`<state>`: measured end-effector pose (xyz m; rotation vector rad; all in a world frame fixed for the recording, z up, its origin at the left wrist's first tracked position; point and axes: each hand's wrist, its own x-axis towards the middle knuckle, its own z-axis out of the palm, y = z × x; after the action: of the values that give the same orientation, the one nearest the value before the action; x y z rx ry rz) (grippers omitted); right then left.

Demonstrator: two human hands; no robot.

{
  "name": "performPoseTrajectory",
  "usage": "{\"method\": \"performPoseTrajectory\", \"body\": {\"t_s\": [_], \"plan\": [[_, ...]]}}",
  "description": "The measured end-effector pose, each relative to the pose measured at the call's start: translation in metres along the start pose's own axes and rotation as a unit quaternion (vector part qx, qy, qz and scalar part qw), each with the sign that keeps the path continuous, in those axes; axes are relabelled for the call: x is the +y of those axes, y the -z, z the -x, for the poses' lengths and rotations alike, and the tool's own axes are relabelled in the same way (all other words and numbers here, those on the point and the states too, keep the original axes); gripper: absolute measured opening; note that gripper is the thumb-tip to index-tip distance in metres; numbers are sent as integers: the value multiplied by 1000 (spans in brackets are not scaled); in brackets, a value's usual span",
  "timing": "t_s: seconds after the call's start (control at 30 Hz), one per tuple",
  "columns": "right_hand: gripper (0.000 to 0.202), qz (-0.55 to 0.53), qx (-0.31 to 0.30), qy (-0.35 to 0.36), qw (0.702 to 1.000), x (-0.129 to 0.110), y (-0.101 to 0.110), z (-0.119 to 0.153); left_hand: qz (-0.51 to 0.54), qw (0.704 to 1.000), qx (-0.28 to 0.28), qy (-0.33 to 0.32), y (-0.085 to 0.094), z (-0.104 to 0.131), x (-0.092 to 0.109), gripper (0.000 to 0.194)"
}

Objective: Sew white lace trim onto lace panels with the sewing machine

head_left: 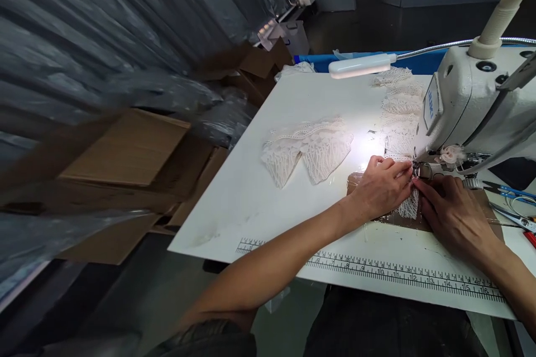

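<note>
Lace strip (402,114), off-white and openwork with ruffled, gathered tiers, lies on the bench (251,189) at the left side of the sewing machine (477,95) and reaches in beside its presser foot. Its long axis runs roughly from twelve o'clock to six o'clock, the near end pointing at about half past five.

Our left hand (383,187) bends its fingers down onto the lace beside the foot; our right hand (456,215) touches the lace's edge from three o'clock with a fingertip. We cannot tell whether either is pinching it.

At about ten o'clock from our hands lies a second lace piece (310,148), two flared lobes pointing towards six. The lit lamp (362,66) hangs at eleven o'clock, the scissors (513,215) lie at three, and the printed ruler scale (389,272) crosses the bench at six.
</note>
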<state>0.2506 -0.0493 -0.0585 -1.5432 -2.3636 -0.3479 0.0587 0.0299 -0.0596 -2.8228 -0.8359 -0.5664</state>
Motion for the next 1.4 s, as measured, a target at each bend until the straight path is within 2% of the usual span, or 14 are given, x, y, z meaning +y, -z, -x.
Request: {"method": "performPoseTrajectory", "body": {"t_s": [0.13, 0.33, 0.4, 0.53, 0.57, 0.6, 0.67, 0.73, 0.8, 1.0, 1.17, 1.4], "plan": [[37, -14, 6, -8, 1000, 0, -2, 4, 18, 1000, 16, -1, -3, 1, -2, 34], [41, -49, 11, -4, 999, 4, -4, 8, 51, 995, 80, 27, 1, -6, -8, 31], [42, -65, 12, -3, 998, 6, -3, 9, 53, 996, 55, 33, 2, -16, -16, 30], [43, -97, 11, -1, 995, 9, -4, 12, 64, 995, -78, 27, -2, -38, -43, 29], [43, -104, 13, -3, 994, 10, -4, 13, 67, 993, -96, 34, -4, -41, -50, 29], [43, -111, 16, -5, 994, 10, -4, 13, 72, 992, -99, 43, -4, -43, -55, 29], [43, -124, 21, -10, 992, 11, -3, 14, 86, 993, -66, 51, -3, -40, -59, 29], [42, -133, 21, -9, 991, 11, -2, 14, 115, 993, -19, 31, 1, -31, -56, 28], [42, -134, 14, -6, 991, 10, -2, 14, 159, 987, 4, -6, 7, -18, -48, 26], [40, -143, 1, -26, 989, 10, -3, 16, 273, 956, -39, -96, 17, 6, -25, 24], [39, -174, 6, -36, 984, 11, 1, 15, 268, 961, -42, -58, 16, 6, -19, 20], [34, -271, 2, -64, 960, 17, 7, 7, 309, 949, -51, -16, 21, 8, -17, 9]]}}
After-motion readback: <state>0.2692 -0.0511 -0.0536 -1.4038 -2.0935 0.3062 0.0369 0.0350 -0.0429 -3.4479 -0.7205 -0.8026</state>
